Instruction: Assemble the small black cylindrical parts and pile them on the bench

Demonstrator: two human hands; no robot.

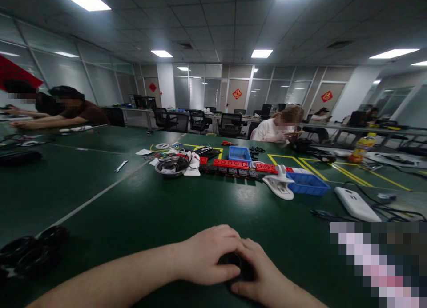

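Note:
Near the front edge of the green table [216, 206], my left hand [208, 254] and my right hand [262, 270] meet with fingers curled round a black round object [232, 258]. Its kind is hard to make out, since both hands cover most of it. My left thumb lies across its near side, and the right thumb curls in below. Beyond the hands stand red and black strips with sockets or switches [231, 164], flanked by a white clip-like stand [280, 183] and another white stand [192, 163].
Black coils [36, 250] lie at lower left, a wrench [121, 166] farther off. A metal bowl [171, 172] holds cables. Blue bins [308, 186], a white device [356, 203] with black cables and a yellow-capped bottle [363, 147] are to the right. Other people sit around.

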